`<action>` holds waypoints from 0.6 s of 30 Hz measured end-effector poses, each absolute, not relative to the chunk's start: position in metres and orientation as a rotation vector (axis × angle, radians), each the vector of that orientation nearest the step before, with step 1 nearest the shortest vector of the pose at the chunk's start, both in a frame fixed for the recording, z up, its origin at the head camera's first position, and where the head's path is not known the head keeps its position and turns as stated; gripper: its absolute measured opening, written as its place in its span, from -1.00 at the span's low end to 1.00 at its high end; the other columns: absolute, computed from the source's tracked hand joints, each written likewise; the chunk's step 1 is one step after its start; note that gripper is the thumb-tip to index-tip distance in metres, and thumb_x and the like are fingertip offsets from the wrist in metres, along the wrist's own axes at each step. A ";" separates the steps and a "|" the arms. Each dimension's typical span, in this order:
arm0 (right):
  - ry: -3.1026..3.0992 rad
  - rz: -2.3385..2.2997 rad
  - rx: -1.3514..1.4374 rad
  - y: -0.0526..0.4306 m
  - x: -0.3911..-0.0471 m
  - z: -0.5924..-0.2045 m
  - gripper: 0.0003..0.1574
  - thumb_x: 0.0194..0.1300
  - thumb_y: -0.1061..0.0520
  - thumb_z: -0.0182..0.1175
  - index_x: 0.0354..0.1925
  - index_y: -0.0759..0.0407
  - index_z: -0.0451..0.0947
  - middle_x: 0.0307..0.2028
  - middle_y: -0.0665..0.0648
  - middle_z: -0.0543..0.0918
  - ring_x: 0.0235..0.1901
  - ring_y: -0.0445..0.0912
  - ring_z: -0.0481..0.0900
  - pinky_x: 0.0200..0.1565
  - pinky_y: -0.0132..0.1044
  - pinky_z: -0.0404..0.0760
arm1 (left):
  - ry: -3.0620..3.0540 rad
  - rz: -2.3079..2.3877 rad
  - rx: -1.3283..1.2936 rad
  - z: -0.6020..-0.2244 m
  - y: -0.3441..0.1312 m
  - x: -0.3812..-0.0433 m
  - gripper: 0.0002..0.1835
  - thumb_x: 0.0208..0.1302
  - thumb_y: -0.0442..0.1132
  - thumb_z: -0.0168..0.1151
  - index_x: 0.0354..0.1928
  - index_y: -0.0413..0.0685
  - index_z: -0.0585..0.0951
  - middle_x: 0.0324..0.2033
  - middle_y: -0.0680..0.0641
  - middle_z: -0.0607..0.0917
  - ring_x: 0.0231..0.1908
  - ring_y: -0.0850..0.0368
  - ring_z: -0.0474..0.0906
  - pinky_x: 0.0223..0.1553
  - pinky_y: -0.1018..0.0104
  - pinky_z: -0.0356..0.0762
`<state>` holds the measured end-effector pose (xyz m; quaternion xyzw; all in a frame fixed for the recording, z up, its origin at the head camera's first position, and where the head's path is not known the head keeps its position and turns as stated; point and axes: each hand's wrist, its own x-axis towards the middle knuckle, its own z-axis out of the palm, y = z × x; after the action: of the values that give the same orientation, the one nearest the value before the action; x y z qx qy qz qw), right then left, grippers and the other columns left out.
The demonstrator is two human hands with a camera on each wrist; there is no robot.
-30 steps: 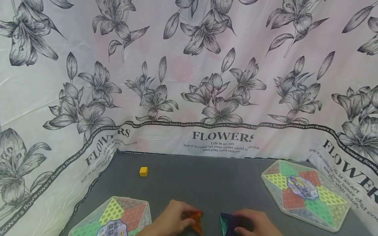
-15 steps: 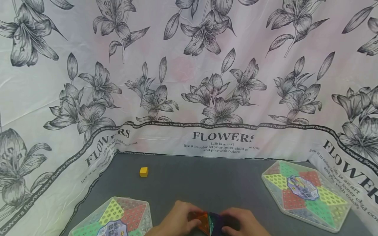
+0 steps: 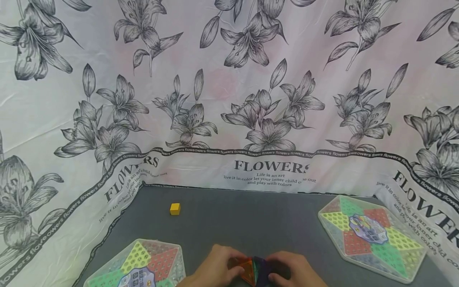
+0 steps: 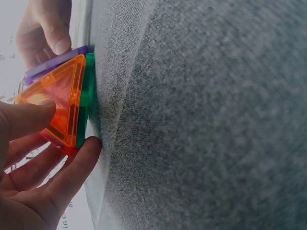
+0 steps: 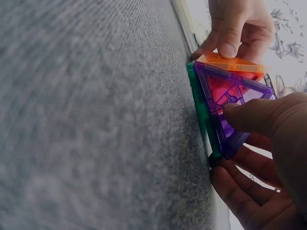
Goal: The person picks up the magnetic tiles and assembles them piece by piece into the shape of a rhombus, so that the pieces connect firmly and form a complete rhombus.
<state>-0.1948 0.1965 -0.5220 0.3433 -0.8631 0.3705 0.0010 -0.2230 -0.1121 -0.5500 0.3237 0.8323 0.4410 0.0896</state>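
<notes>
My left hand [image 3: 221, 265] pinches an orange translucent triangular magnetic tile [image 4: 75, 103], thumb on its face and fingers behind. Some red shows through and beside it. From the other side my right hand [image 3: 292, 268] holds a purple triangular magnetic tile [image 5: 215, 112], its thumb pressed on the face. Both tiles lean toward each other at the top, meeting in a pyramid-like shape. Along the bottom, close over the grey cloth, runs a green tile [image 5: 200, 105]. The hands partly hide the far sides of the shape.
A small yellow cube [image 3: 175, 209] sits at the back left of the dark grey table [image 3: 236, 215]. Hexagonal game boxes with coloured triangles lie on both sides, a left box [image 3: 152, 259] and a right box [image 3: 391, 255]. Flower-printed cloth [image 3: 201, 171] encloses the table.
One second ago the hands held separate pieces with a gap between them. They came together by half a second ago and now stay joined, almost still.
</notes>
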 end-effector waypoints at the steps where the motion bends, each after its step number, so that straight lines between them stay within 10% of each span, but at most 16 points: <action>1: -2.700 1.167 1.083 0.196 -0.195 -0.522 -0.64 0.42 -0.01 0.50 0.13 0.02 0.75 -0.01 -0.06 0.83 0.01 -0.33 0.72 -0.03 -0.25 0.75 | 2.468 1.319 0.943 -0.540 -0.111 -0.218 -0.74 0.50 -0.11 0.44 0.12 0.01 0.84 -0.08 0.16 0.89 -0.17 0.49 0.72 -0.22 0.51 0.67; 18: -2.558 1.196 1.184 0.191 -0.196 -0.523 -0.60 0.49 0.06 0.45 0.21 0.11 0.69 0.04 0.08 0.82 0.02 -0.26 0.76 -0.05 -0.27 0.78 | 2.477 1.343 0.804 -0.488 -0.103 -0.194 -0.78 0.41 -0.31 0.48 0.06 -0.05 0.85 -0.11 0.11 0.89 -0.15 0.43 0.73 -0.16 0.45 0.70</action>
<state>-0.1957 0.1914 -0.5229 0.3864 -0.8347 0.3903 0.0399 -0.1940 -0.1035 -0.4880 0.2730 0.8406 0.4559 0.1053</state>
